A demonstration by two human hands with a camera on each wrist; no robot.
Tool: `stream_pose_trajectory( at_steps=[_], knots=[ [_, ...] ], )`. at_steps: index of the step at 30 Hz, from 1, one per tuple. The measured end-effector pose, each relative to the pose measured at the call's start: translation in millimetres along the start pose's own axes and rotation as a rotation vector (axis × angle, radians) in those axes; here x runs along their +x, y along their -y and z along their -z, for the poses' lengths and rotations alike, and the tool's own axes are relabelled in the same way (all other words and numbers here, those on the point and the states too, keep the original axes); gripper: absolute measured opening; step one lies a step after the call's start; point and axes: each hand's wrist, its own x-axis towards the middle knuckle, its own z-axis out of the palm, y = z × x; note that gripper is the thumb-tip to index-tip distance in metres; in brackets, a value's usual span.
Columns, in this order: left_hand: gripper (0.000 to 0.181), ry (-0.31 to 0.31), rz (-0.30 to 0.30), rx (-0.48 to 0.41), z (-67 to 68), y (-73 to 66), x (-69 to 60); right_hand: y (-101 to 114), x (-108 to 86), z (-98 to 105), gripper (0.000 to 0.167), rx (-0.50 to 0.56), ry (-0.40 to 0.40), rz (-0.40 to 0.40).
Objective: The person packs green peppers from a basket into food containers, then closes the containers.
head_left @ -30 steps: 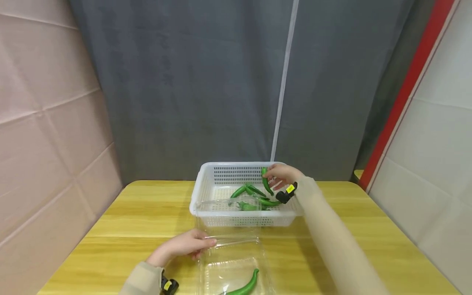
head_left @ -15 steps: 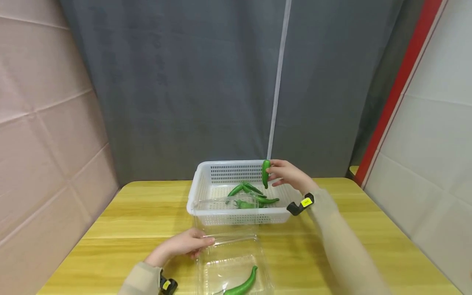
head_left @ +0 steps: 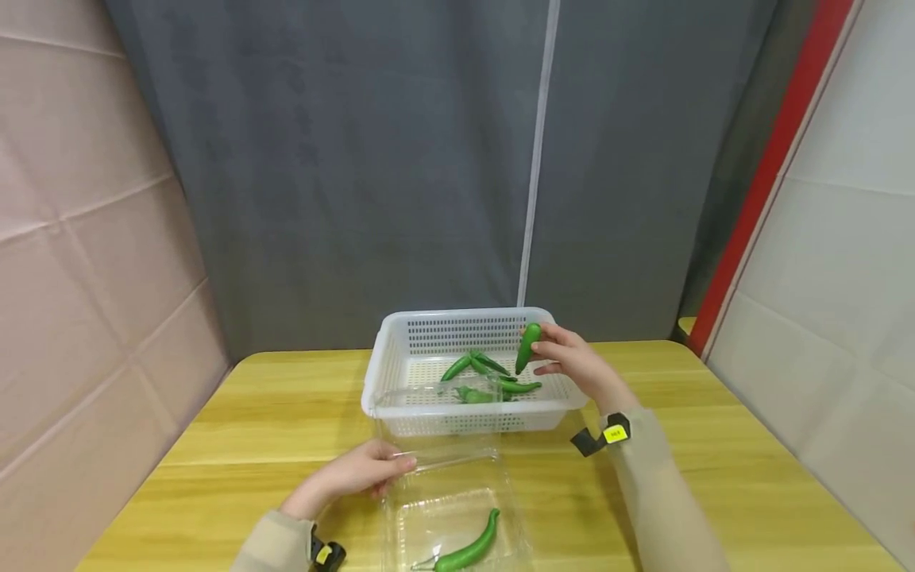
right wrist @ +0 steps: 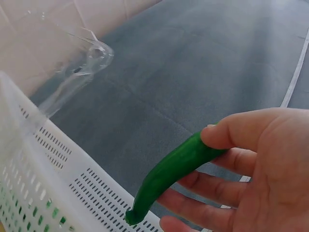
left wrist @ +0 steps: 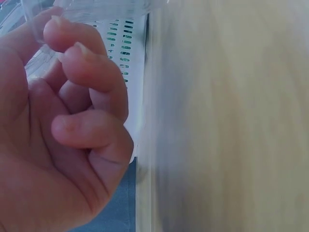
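Observation:
My right hand (head_left: 574, 361) pinches a green chili pepper (head_left: 528, 348) between thumb and fingers, above the right side of a white plastic basket (head_left: 555, 419). In the right wrist view the pepper (right wrist: 170, 175) slants with its stem end down and left. Several more green peppers (head_left: 520, 388) lie inside the basket. My left hand (head_left: 362, 469) grips the left edge of a clear hinged plastic box (head_left: 457, 494), whose raised lid leans toward the basket. One green pepper (head_left: 473, 551) lies in the box's near half. In the left wrist view the left hand's fingers (left wrist: 99, 128) are curled.
A wooden table (head_left: 286, 421) carries the basket and the clear box. Behind it hangs a dark grey curtain (head_left: 357, 175). Pale panels stand left (head_left: 100, 262) and right (head_left: 836, 318), with a red strip (head_left: 768, 183) along the right one.
My right hand has lifted the pepper within the basket, then drawn it back toward me and slightly right, tilting it. The left hand has stayed on the box's edge.

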Motion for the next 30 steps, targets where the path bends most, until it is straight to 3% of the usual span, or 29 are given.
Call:
stream_pose_trajectory(
  at_steps=[9,14,19,30],
  knots=[
    [0.044,-0.012,-0.021,0.029,0.1,-2.8,-1.5,4,-7.2,-6,0.042,-0.033,0.032,0.078],
    [0.043,-0.005,-0.028,0.050,1.1,-3.1,-1.0,9,-11.8,-9,0.037,-0.044,0.037,0.086],
    [0.043,-0.037,-0.040,0.079,3.6,-3.7,1.4,15,-13.4,-12,0.038,-0.068,0.031,0.097],
    [0.050,-0.049,-0.048,0.056,1.3,1.9,1.1,19,-19.1,-20,0.037,-0.108,0.089,0.092]
  ],
)
